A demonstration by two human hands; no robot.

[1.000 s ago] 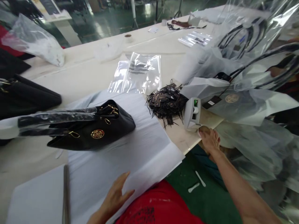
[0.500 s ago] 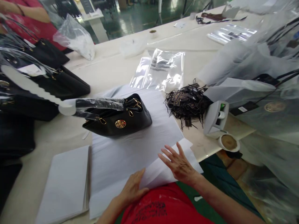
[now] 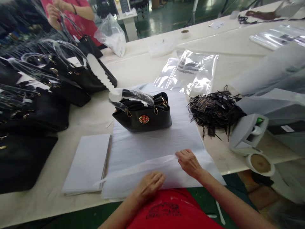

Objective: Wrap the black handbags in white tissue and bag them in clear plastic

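My right hand point(image 3: 189, 162) pinches the raised edge of a thin white sheet point(image 3: 135, 171), paper or cloth, near the table's front. Close to my red shirt, my left hand point(image 3: 151, 184) rests over the sheet's near side, its fingers curled together; whatever is under them is hidden. Beyond both hands a black handbag point(image 3: 145, 122) stands upright on the sheet, with a round gold emblem on its front. Clear plastic wraps its handles point(image 3: 135, 95), which lean left, and a white toothed strip point(image 3: 100, 73) sticks up from them. Neither hand touches the handbag.
To the left stand a paper stack point(image 3: 87, 162) and several black handbags point(image 3: 50, 105). Clear plastic bags point(image 3: 190, 70) lie behind. Rightward are a heap of black tags point(image 3: 214, 109), a tape dispenser point(image 3: 247, 130) and a tape roll point(image 3: 259, 163). A co-worker point(image 3: 71, 16) handles a bag across the table.
My right hand has gone from spread fingers to a pinch on the sheet's edge. The left hand's fingers have curled in. The view has shifted, so the table's things sit further right.
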